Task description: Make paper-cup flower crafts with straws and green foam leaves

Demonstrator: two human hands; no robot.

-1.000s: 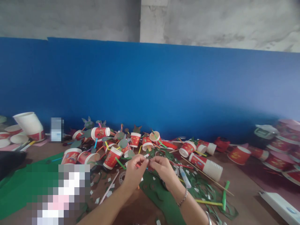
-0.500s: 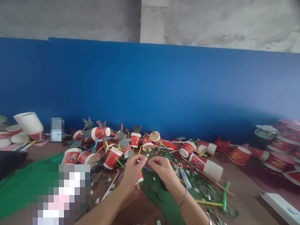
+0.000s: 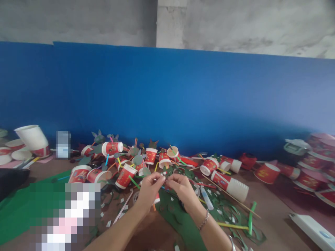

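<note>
My left hand (image 3: 151, 190) and my right hand (image 3: 181, 190) meet close together over the middle of the table, thumbs and forefingers pinched. Whatever small piece sits between the fingertips is too small to make out. Partly hidden behind my left hand is a red-and-white paper cup (image 3: 157, 199), with an orange straw (image 3: 154, 207) below it. Under my right hand lies cut green paper (image 3: 180, 221), surrounded by scraps. A glue tube (image 3: 206, 198) with a white body lies just right of my right hand.
Decorated red paper cups (image 3: 125, 176) with straws crowd the back. A stack of nested cups (image 3: 231, 185) and a thin wooden stick (image 3: 232, 197) lie at right. Green sheet (image 3: 15, 218) is at left, a white box (image 3: 314, 230) at far right, a blue partition (image 3: 167, 101) behind.
My hands stay nearly in place; the right fingertips have shifted very slightly away from the left. The other things stay where they were.
</note>
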